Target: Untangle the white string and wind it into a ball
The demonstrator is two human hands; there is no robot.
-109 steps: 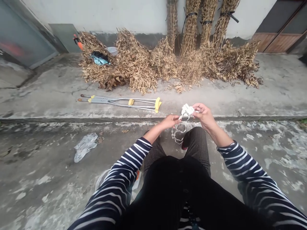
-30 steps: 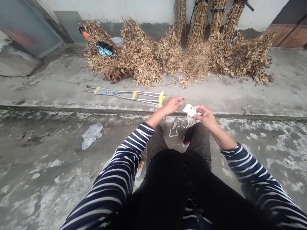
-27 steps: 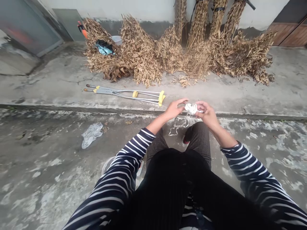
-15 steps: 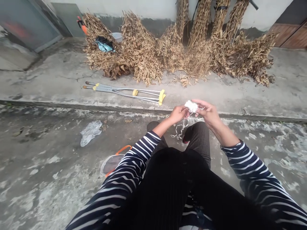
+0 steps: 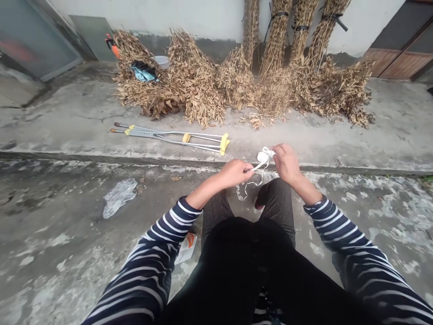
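Grey, patchy concrete ground (image 5: 61,234) lies under a seated person in striped sleeves. Above the knees, the right hand (image 5: 287,161) is closed around a small white bundle of string (image 5: 263,156). The left hand (image 5: 234,173) pinches a strand pulled tight from it, and loose string (image 5: 248,188) hangs below. Farther out lie two crutches (image 5: 169,136), a clear plastic bag (image 5: 119,197) and dry plant bundles (image 5: 237,85). A pale bowl (image 5: 160,61) sits in the plants; what is inside cannot be seen

Grey stained concrete ground (image 5: 67,234), a pale wall (image 5: 189,16) with dried plant bundles (image 5: 237,81) leaning against it, daylight.
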